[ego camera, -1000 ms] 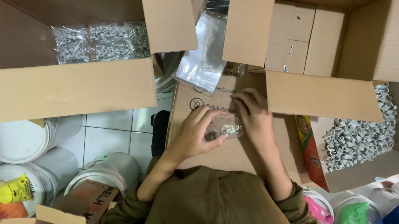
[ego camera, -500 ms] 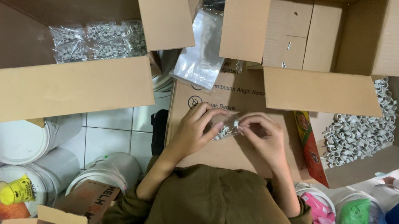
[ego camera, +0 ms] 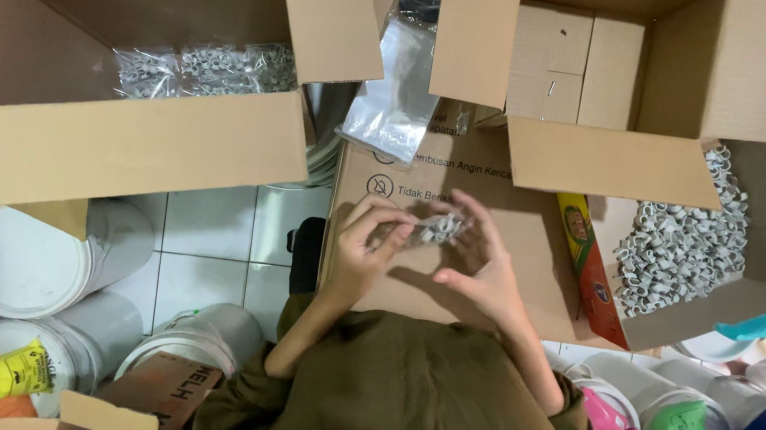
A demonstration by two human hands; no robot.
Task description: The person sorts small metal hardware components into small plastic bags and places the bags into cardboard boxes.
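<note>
A single view is given, taken from a camera worn on the person's head and aimed almost straight down. The person's own olive-sleeved arms and chest are seen along the bottom edge, close to the lens. The flat cardboard work surface (ego camera: 455,276) is held at the centre, at arm's reach. Open cardboard boxes (ego camera: 112,134) fill the upper half, and white tiled floor (ego camera: 216,251) is seen lower left, farther below.
</note>
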